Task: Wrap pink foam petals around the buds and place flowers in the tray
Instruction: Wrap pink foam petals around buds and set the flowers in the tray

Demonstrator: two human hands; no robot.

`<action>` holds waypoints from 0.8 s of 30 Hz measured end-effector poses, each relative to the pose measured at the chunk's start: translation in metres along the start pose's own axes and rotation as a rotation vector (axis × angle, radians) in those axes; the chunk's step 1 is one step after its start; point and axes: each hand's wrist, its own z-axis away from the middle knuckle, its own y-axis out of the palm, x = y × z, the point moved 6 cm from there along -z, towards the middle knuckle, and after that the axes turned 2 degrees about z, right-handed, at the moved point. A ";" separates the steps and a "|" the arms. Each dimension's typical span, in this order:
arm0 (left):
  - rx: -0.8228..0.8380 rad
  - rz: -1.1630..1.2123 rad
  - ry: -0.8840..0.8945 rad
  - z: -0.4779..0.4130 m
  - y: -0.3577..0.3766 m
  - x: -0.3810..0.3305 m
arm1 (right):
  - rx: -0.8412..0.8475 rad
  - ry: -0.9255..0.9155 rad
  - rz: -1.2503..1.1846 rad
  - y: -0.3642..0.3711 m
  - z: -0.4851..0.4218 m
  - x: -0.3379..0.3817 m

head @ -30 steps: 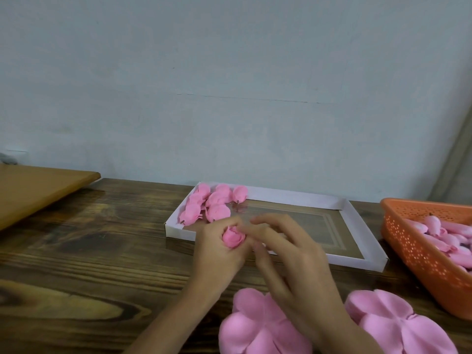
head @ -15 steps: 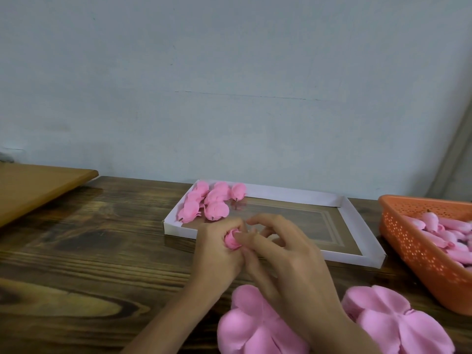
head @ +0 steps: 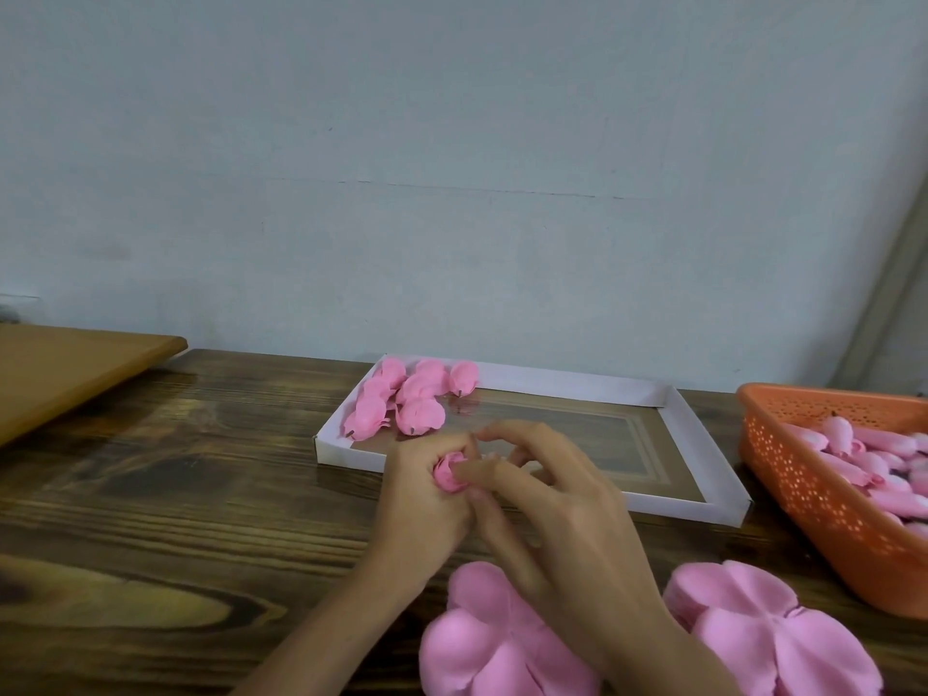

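Fingers (head: 454,443) of the left hand (head: 422,504) are curling tightly round a small pink foam flower (head: 448,477), gripping it from the left so that only its rolled top is showing. The right hand (head: 567,535) is closing in from the other side: its thumb is pressing against the flower's side while its index finger is arching over the top to meet the left fingers, and the remaining fingers are bending loosely behind. Both hands are hovering over the middle of the dark wooden tabletop (head: 191,494), just in front of the near wall of a shallow white cardboard tray (head: 703,444). The tray is lying along the far edge, and a cluster of finished flowers (head: 409,396) is sitting in its far left corner. Two stacks of flat pink foam petals (head: 492,645) are lying at the near edge, one under the right wrist and the other (head: 773,640) just beside it toward the right. An orange perforated basket (head: 813,499) is standing at the right edge, holding pale pink buds (head: 853,462). A lighter brown board (head: 65,374) is jutting in at the far left corner.
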 end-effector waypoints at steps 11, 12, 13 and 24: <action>-0.010 0.764 -0.589 0.007 0.008 0.014 | 0.087 0.546 -0.653 0.035 0.014 -0.018; 0.011 0.764 -0.607 0.010 0.011 0.014 | 0.083 0.539 -0.642 0.037 0.014 -0.015; 0.024 0.759 -0.619 0.012 0.015 0.014 | 0.063 0.544 -0.619 0.038 0.016 -0.014; 0.167 0.607 -0.559 0.011 0.016 0.002 | 0.139 0.970 -1.229 0.057 0.018 -0.016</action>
